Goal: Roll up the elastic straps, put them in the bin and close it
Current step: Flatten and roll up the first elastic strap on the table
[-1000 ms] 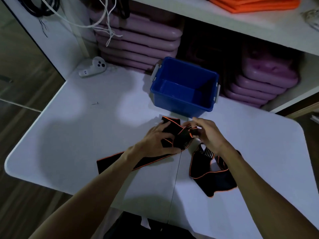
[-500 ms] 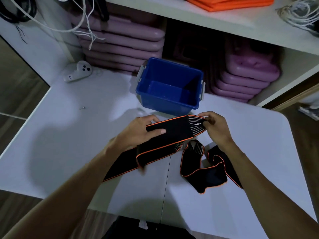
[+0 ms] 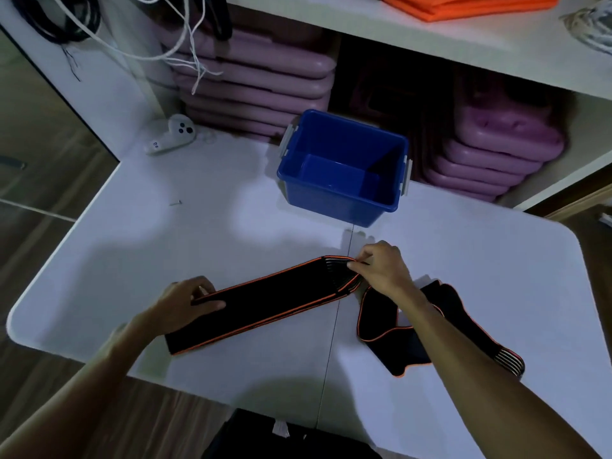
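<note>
Two black elastic straps with orange edging lie on the white counter, near side.

First strap: stretched flat, running diagonally from near-left to far-right across the counter's centre seam. Ribbed striped end is at the far-right.

Left hand: pinching the strap at its near-left part, thumb on top, fingers curled over the far edge.

Right hand: pinching the ribbed end between thumb and fingertips, other fingers curled in.

Second strap: loose and crumpled just right of the first, partly under the right forearm. Its ribbed end sits at the near-right. No hand on it.

Blue bin: open, no lid on it, inside looks empty. Sits at the far side of the counter, apart from the straps, grey latches on left and right ends.

Other stuff:
- white controller on the far-left of the counter
- small screw-like bit left of the bin; too small to be sure
- stacked purple cases on the shelf behind the bin, more stacked at the right
- orange folded material on the upper shelf
- white cords hanging at far-left
</note>
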Motion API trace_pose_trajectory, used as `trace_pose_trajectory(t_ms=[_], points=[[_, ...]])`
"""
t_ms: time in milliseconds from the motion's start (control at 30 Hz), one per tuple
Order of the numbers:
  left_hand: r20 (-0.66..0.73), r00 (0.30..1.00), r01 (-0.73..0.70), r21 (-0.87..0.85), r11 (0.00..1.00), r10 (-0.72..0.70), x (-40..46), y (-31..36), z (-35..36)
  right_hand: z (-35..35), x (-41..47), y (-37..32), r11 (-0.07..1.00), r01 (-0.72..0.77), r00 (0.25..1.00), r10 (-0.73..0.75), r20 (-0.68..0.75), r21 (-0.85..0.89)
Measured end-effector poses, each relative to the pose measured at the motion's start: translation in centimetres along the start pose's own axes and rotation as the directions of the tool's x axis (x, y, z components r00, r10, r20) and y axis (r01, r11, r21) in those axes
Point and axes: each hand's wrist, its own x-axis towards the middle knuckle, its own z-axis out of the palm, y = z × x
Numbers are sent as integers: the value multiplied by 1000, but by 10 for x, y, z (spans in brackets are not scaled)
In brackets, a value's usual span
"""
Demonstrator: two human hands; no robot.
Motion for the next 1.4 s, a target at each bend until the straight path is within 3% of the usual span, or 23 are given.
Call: trace_pose_trajectory(t_ms=[100, 233, 333, 567, 833, 967, 1100, 1200, 1300, 1400], points=[[-107, 991, -76, 33, 997, 79, -7, -14, 13, 7, 2, -1, 985, -20, 999, 13, -44, -169], [-91, 987, -94, 325, 941, 130, -22, -17, 27, 10, 3, 0, 996, -49, 994, 41, -102, -77], [-81, 975, -154, 431, 889, 208, -32, -21, 38, 11, 5, -1, 998, -47, 992, 40, -122, -53], [-124, 950, -216, 400, 890, 287, -43, -26, 42, 7, 25, -4, 995, -97, 987, 96, -130, -4], [-167, 931, -278, 254, 926, 325, -41, -8, 57, 3, 35, -1, 933, -221, 940, 282, -193, 285], [-144, 933, -281, 284, 917, 330, -43, 0, 73, -4, 26, 1, 943, -139, 956, 208, -208, 304], [-169, 932, -253, 330, 909, 321, -45, 16, 89, 16, -3, -9, 998, 43, 931, -27, -363, 36], [-155, 925, -283, 326, 902, 346, -48, 36, 104, 43, -37, -18, 979, 194, 888, -199, -415, -54], [-15, 909, -391, 320, 863, 417, -51, 46, 109, 78, -76, -19, 957, 282, 888, -288, -358, -69], [141, 833, -553, 241, 797, 535, -45, 34, 93, 110, -121, -22, 942, 335, 911, -321, -260, 9]])
